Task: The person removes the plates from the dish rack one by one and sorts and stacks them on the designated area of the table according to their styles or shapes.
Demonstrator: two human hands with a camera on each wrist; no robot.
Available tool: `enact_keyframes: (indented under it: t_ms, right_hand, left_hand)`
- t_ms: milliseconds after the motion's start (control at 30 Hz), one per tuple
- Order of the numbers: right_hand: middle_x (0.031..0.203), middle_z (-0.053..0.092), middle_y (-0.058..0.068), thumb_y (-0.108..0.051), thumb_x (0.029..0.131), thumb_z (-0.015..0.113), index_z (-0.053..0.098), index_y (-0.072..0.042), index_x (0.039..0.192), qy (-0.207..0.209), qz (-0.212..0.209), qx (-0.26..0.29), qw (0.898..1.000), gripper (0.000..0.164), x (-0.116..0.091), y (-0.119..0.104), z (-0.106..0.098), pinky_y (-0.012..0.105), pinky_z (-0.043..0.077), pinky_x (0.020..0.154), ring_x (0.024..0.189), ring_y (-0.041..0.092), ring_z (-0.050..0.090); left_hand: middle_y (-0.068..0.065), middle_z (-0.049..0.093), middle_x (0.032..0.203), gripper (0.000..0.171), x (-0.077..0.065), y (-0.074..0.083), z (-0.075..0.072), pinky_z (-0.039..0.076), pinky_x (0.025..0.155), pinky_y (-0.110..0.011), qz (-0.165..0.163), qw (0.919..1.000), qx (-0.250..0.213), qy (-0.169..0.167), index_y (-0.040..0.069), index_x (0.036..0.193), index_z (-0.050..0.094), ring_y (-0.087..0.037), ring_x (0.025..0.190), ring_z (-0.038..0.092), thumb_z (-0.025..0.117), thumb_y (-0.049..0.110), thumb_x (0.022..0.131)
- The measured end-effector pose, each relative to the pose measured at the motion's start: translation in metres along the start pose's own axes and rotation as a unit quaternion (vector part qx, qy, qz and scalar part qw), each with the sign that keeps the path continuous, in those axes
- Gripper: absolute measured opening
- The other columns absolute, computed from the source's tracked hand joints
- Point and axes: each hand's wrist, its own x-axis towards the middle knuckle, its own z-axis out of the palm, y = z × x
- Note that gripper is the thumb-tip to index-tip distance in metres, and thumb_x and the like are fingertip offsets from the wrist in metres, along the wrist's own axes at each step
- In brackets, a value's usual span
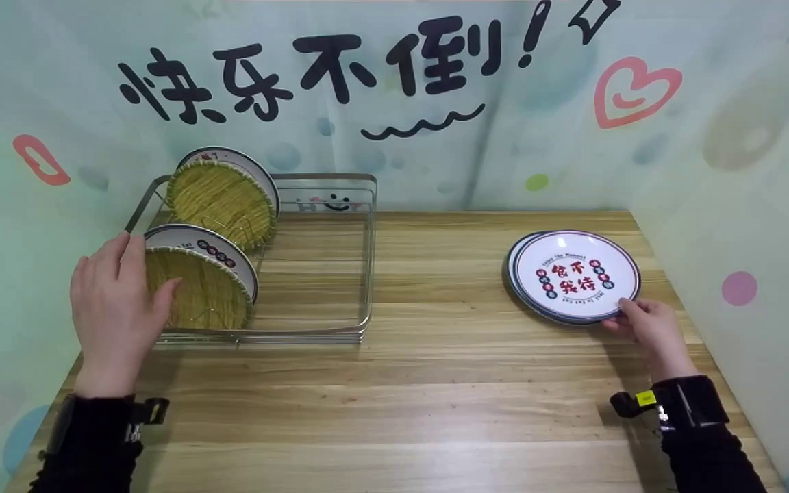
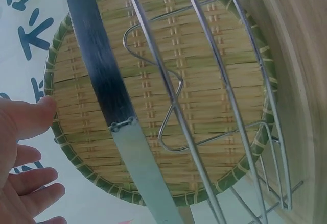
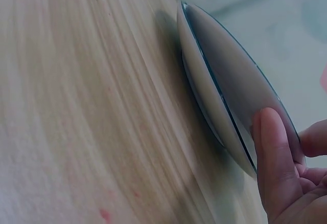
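At the right, my right hand [image 1: 651, 335] pinches the near rim of a white plate [image 1: 576, 274] with red characters and a dark edge. That plate is tilted, its near side raised off the plate [image 3: 196, 66] below it, as the right wrist view shows. At the left, my left hand [image 1: 117, 294] is beside the rack, fingers extended and thumb apart, by the edge of the front round woven tray [image 1: 206, 291]; contact is hard to tell. This woven tray stands upright in a metal wire rack [image 1: 369, 260], in front of a white plate [image 1: 185, 237].
Further back in the rack, another woven tray [image 1: 216, 198] leans with a white plate [image 1: 251, 161] behind it. The rack stands on a wooden table [image 1: 429, 383]. Printed cloth walls [image 1: 422, 150] enclose the back and sides.
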Motion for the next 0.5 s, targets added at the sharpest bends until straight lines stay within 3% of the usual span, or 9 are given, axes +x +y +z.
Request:
enact_keyframes:
  t_ms: [200,400,500]
  right_hand:
    - [0.081,0.068,0.001,-0.021,0.105,0.048,0.044,0.015,0.124,-0.022,-0.002,0.021,1.000,0.041,-0.0003,0.0040,-0.0050,0.023,0.058,0.076,0.073,0.010,0.071]
    - [0.081,0.066,-0.001,-0.027,0.106,0.047,0.051,0.008,0.108,-0.002,-0.019,-0.065,0.998,0.036,-0.0019,0.0083,-0.0055,0.023,0.058,0.075,0.073,0.008,0.069]
    - [0.082,0.065,0.000,-0.026,0.106,0.046,0.050,0.007,0.102,-0.002,-0.023,-0.078,0.997,0.034,-0.0038,0.0099,-0.0059,0.024,0.059,0.075,0.073,0.008,0.069]
  left_hand:
    - [-0.035,0.049,0.134,0.067,0.0045,-0.0011,0.0016,0.026,0.112,-0.064,0.005,1.0000,-0.001,0.000,-0.013,0.134,0.049,-0.053,0.123,0.046,0.082,0.001,0.077]
    - [-0.035,0.049,0.135,0.070,0.0052,-0.0015,0.0035,0.026,0.112,-0.063,0.010,0.9999,-0.004,-0.002,-0.013,0.135,0.048,-0.053,0.123,0.046,0.083,0.001,0.076]
    - [-0.036,0.049,0.134,0.069,0.0062,-0.0017,0.0044,0.028,0.111,-0.062,0.014,0.9999,-0.004,-0.003,-0.014,0.134,0.048,-0.052,0.122,0.046,0.083,0.000,0.076]
